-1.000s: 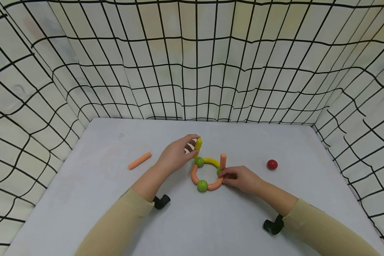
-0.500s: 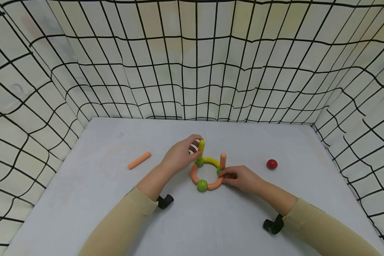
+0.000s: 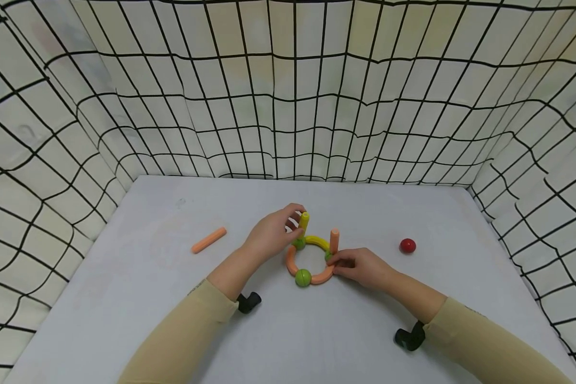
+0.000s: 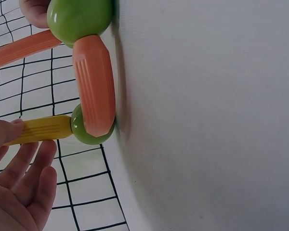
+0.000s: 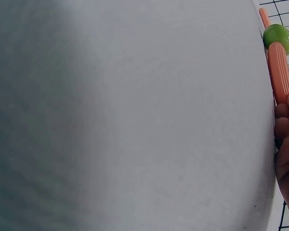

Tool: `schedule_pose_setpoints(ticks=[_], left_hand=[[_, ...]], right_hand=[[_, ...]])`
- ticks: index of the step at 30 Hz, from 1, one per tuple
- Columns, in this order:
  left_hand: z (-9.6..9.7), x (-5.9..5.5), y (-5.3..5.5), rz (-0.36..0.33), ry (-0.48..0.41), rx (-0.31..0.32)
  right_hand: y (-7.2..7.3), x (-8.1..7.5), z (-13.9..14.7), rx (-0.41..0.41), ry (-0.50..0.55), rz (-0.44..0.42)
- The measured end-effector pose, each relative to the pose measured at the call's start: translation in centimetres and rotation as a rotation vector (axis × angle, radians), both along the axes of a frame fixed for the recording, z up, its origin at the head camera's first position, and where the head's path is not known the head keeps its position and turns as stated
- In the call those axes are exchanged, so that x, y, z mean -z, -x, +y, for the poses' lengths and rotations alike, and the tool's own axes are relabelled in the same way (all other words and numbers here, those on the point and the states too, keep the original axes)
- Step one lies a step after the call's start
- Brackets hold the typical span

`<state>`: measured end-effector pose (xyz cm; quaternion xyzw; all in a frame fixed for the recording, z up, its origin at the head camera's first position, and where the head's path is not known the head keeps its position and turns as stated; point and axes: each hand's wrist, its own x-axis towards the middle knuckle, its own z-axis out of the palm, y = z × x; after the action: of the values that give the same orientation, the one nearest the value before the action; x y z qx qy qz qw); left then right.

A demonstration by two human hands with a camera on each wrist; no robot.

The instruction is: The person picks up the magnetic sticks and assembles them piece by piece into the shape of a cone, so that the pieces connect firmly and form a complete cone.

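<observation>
A ring of curved rods and green balls lies on the white table. My left hand (image 3: 270, 232) pinches a straight yellow rod (image 3: 304, 221) between thumb and fingers. That rod stands upright on the ring's back-left green ball (image 3: 299, 244); in the left wrist view its end (image 4: 62, 126) meets the ball (image 4: 82, 129). At the ring's right side, my right hand (image 3: 365, 268) pinches the end of a curved orange rod (image 3: 322, 276), beside a green ball partly hidden by the fingers. An upright orange rod (image 3: 334, 241) rises from that ball. A curved yellow rod (image 3: 318, 241) closes the back.
A loose straight orange rod (image 3: 208, 240) lies to the left on the table (image 3: 278, 341). Off to the right sits a red ball (image 3: 407, 246). Black netting over white walls surrounds the table at the back and sides.
My left hand has shifted slightly right and tipped the yellow rod more upright, lowering it onto the green ball. The right hand holds its place at the ring.
</observation>
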<state>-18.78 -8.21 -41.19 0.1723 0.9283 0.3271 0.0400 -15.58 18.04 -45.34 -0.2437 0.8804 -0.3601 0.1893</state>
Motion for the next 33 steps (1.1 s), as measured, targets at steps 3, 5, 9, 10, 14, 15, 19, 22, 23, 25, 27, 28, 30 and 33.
schedule_pose_setpoints(ticks=[3,5,9,10,14,15,19,22,23,25,27,28,30,33], left_hand=[[-0.05,0.02,0.04,0.002,-0.003,-0.002],[-0.09,0.09,0.06,-0.001,-0.01,-0.01],[-0.15,0.18,0.03,-0.002,-0.015,-0.016],[-0.16,0.21,0.02,-0.002,-0.014,-0.014],[-0.19,0.32,-0.14,-0.004,-0.018,0.006],[-0.2,0.34,-0.19,-0.005,-0.021,0.014],[-0.16,0.37,-0.34,0.0,-0.025,0.05],[-0.13,0.32,-0.44,0.007,-0.02,0.067],[-0.12,0.32,-0.47,0.008,-0.016,0.069],[-0.13,0.29,-0.52,0.011,-0.017,0.072],[-0.14,0.28,-0.53,0.015,-0.019,0.073],[-0.16,0.27,-0.54,0.016,-0.022,0.073],[-0.21,0.24,-0.57,0.015,-0.025,0.073],[-0.34,0.17,-0.64,0.011,-0.025,0.067]], right_hand=[[0.03,-0.04,-0.01,0.002,0.0,-0.003],[0.02,-0.06,-0.03,0.002,-0.001,-0.003],[0.03,-0.01,-0.06,0.002,-0.001,-0.004],[0.01,-0.01,-0.08,0.002,-0.002,-0.006],[-0.03,0.03,-0.05,0.012,-0.002,-0.013],[-0.04,0.01,-0.02,0.008,0.001,-0.009],[-0.02,0.09,0.11,0.01,0.013,-0.002],[-0.01,0.2,0.15,0.007,0.013,0.005],[-0.02,0.2,0.16,0.006,0.012,0.008],[-0.02,0.24,0.17,0.002,0.011,0.01],[-0.02,0.23,0.17,0.001,0.01,0.011],[-0.02,0.21,0.15,0.002,0.008,0.01],[-0.01,0.2,0.12,0.004,0.006,0.012],[0.0,0.23,0.1,0.005,0.002,0.014]])
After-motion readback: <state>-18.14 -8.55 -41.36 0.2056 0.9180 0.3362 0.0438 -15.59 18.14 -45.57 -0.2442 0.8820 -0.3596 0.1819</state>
